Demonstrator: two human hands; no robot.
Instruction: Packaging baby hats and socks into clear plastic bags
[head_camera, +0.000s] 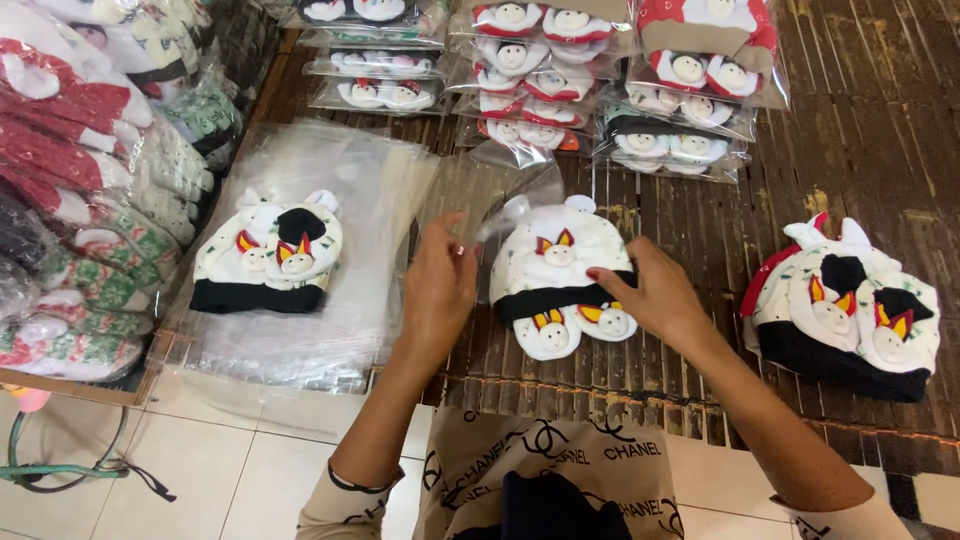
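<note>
Both hands work over a white baby hat set (560, 265) lying on the dark slatted table (860, 130). L hand (440, 285) pinches the edge of a clear bag (500, 195) w/ thumb & fingers closed on the film, just left of the set. R hand (650, 292) rests on the set's black band, fingers spread flat, not gripping; index tip points left across the band. Set sits between the 2 hands, touching the R one; bag mouth lies at its top-left.

Pkgs: top centre, rows of sealed clear packs (545, 70) w/ red/white sets, stacked overlapping; more packs to the right of them (690, 110), some w/ black trim. Top left of those, flatter packs (380, 80) w/ white sets. Left of centre, a stack of empty clear bags (330, 310) w/ another white/black set (268, 260) on top. Far left, a heap of bagged red, green & white items (80, 200). Far right, a loose pile of white/black/red hats (850, 305), unbagged, well apart from the hands. Below the table edge, pale floor tiles (230, 470).
</note>
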